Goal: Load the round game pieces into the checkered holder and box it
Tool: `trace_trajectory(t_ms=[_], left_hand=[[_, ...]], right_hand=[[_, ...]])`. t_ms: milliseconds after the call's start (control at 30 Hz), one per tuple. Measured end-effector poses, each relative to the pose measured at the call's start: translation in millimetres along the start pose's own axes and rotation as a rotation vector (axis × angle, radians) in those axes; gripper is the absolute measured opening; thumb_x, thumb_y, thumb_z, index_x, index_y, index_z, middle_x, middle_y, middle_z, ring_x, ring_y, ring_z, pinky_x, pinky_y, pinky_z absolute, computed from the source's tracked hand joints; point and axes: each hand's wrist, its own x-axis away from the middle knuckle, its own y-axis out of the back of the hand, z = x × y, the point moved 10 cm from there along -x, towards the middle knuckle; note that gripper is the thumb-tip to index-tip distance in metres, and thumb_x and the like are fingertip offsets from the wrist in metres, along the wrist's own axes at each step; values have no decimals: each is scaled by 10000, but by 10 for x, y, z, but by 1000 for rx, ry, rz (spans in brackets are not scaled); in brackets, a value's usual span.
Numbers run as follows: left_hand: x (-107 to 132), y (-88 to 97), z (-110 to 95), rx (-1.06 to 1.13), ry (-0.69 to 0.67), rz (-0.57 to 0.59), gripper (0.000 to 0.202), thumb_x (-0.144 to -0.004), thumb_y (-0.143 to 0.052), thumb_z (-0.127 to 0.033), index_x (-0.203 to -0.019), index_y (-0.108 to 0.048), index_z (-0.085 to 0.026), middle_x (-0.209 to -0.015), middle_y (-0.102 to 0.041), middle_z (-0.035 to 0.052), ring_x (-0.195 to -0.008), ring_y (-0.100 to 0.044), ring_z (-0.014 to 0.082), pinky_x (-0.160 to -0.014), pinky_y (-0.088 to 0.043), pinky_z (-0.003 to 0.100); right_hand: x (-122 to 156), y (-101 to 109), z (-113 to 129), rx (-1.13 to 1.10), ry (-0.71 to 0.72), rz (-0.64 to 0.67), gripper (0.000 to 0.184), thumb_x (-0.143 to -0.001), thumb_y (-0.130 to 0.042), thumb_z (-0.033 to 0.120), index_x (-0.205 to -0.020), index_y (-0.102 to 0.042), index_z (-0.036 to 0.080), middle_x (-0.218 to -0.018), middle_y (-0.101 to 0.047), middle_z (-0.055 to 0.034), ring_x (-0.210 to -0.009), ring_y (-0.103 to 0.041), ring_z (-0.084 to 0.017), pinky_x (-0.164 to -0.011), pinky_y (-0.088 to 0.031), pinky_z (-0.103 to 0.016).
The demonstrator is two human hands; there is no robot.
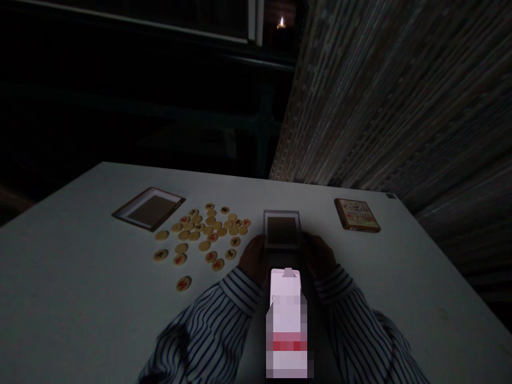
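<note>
Between my two hands is a small open box [282, 213] with pale walls and a darker inside bottom. My left hand [256, 258] grips its left side, and my right hand [320, 255] grips its right side. The fingers are dim and partly hidden by the box. To the left of my left hand lie scattered round Chinese chess pieces [204, 246], some showing red or black characters and others plain. Just below the box, between my forearms, is a phone [286, 288] with a bright screen, partly blurred out by pixel blocks.
An open box part [149, 209], perhaps a lid, lies at the table's far left. A closed printed box [357, 215] sits at the far right of the white table [100, 277]. Behind the table hangs a string curtain [344, 96]. The room is dark.
</note>
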Motion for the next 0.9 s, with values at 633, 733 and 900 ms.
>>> trace_trajectory(t_ms=[633, 733, 900], left_hand=[[32, -41, 36, 39, 35, 20, 419, -844, -360, -281, -1232, -447, -150, -1241, -523, 103, -1142, -482, 216, -955, -415, 383], [13, 4, -11, 106, 59, -1, 405, -838, -373, -276, -1219, -454, -164, -1222, -538, 91, -1129, -491, 208, -955, -411, 374], [3, 20, -1, 137, 86, -2, 375, -828, -386, -275, -1158, -495, -135, -1161, -571, 112, -1085, -521, 212, -930, -424, 379]], right_hand=[[16, 25, -37, 19, 40, -28, 319, -810, -446, 311, -1052, -586, 158, -937, -640, -89, -780, -621, -166, -704, -527, -304], [33, 41, -99, -9, -15, -48, 321, -791, -455, 300, -1053, -580, 164, -948, -638, -88, -762, -622, -161, -686, -530, -301], [39, 49, -133, 25, -50, -37, 335, -783, -444, 293, -1050, -578, 140, -940, -644, -101, -741, -624, -159, -682, -525, -300]])
